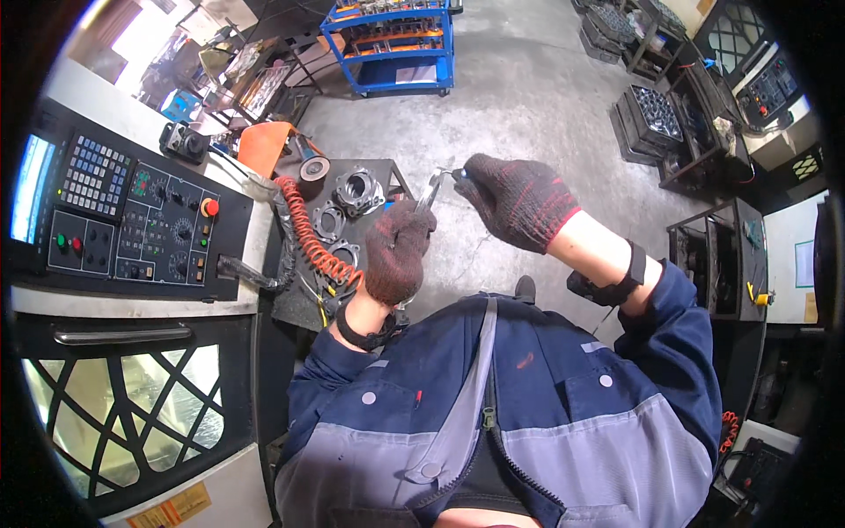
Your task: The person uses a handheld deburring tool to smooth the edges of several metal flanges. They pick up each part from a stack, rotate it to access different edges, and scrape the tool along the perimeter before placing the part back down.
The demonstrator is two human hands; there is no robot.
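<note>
My left hand (396, 251), in a dark knitted work glove with red flecks, is closed around a slim silver metal tool (428, 192). The tool slants up out of the fist toward my right hand, and its exact kind is not clear. My right hand (519, 202), gloved alike, has its fingers pinched together close to the tool's upper end. A small dark piece with a bluish tip (461, 174) shows at those fingertips, too small to name. Left of my left hand, ring-shaped metal parts (358, 190) lie on a dark worktable (387, 167).
An orange coiled hose (304, 224) hangs beside my left forearm. A machine control panel (132, 211) stands at the left, above a latticed door window (123, 414). Ahead is a blue trolley (405, 86) with tools. Crates of metal parts (650, 119) and a dark rack (717, 255) stand at the right.
</note>
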